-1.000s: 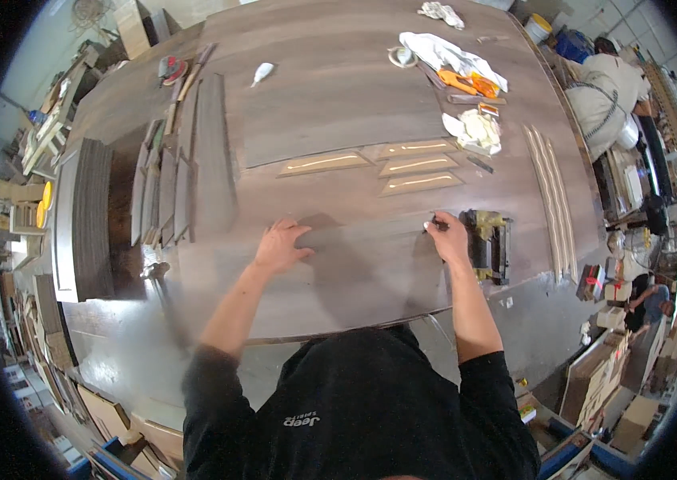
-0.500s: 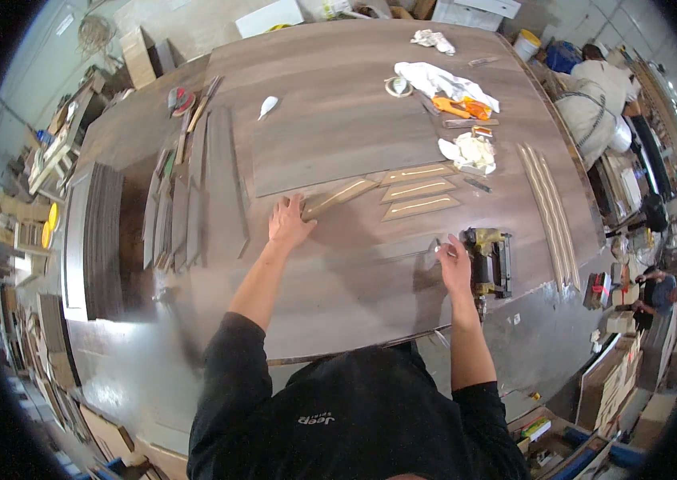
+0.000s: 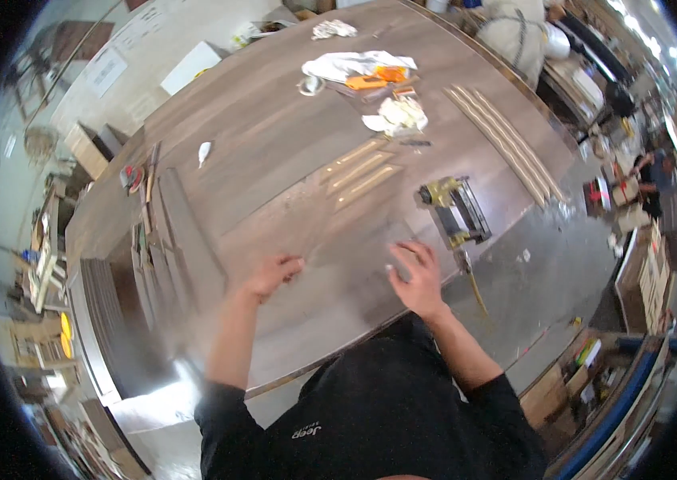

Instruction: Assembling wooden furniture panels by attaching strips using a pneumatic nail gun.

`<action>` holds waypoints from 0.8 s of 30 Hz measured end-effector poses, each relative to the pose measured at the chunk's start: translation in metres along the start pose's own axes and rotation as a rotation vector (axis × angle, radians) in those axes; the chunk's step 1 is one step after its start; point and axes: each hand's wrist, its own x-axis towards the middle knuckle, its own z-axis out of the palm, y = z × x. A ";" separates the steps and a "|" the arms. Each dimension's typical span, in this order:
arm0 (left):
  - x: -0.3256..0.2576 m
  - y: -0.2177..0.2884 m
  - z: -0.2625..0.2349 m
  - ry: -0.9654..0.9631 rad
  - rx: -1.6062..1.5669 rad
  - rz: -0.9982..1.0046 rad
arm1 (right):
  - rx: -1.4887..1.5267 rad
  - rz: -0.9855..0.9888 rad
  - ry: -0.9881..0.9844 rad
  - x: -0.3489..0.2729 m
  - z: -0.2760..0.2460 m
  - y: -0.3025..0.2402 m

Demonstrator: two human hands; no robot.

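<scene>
My left hand point(image 3: 277, 276) is raised over the near part of the wooden tabletop point(image 3: 306, 320), its fingers curled together. Whether something is pinched in them is lost in the blur. To its right, my right hand point(image 3: 416, 278) has its thumb and fingers apart, with nothing visible between them. Just beyond my right hand lies a nail gun point(image 3: 457, 212) with a hose at its near end. Farther off, between the hands, short wood strips point(image 3: 366, 186) with slanted ends carry lines of pale glue.
Long glue-lined strips point(image 3: 506, 144) lie at the right. At the back are an orange tool point(image 3: 366, 82), a white cloth point(image 3: 354, 62) and crumpled rags point(image 3: 401, 116). A stack of boards point(image 3: 106, 320) and loose slats point(image 3: 186, 208) stand left. Another person point(image 3: 514, 36) is at the far right.
My view has turned and the table appears shifted. Both hands have drawn back toward me and closer together. The glue-lined strip that lay beside my left hand no longer shows there.
</scene>
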 end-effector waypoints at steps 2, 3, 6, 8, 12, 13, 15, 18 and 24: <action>-0.033 0.025 0.039 -0.107 -0.033 -0.002 | -0.030 -0.214 -0.040 0.012 -0.006 -0.024; -0.040 0.027 0.054 -0.240 -0.150 -0.024 | -0.030 -0.198 -0.033 0.010 -0.008 -0.024; -0.048 0.022 0.078 -0.490 -0.392 -0.065 | -0.033 -0.410 -0.192 0.004 -0.014 -0.017; -0.055 0.021 0.087 -0.576 -0.559 -0.137 | -0.023 -0.422 -0.213 -0.001 -0.020 -0.007; -0.036 0.017 0.099 -0.586 -0.803 -0.206 | 0.141 -0.047 -0.341 -0.012 -0.033 0.018; -0.028 0.019 0.104 -0.586 -0.802 -0.216 | 0.146 -0.038 -0.342 -0.013 -0.030 0.024; -0.005 0.020 0.117 0.139 -0.009 0.109 | 0.149 0.328 -0.099 -0.010 -0.023 0.041; 0.030 0.038 0.132 0.415 0.530 0.418 | 0.036 0.489 -0.183 -0.004 -0.012 0.064; 0.092 0.051 0.161 0.529 0.570 0.341 | -0.159 0.568 -0.399 0.011 0.004 0.068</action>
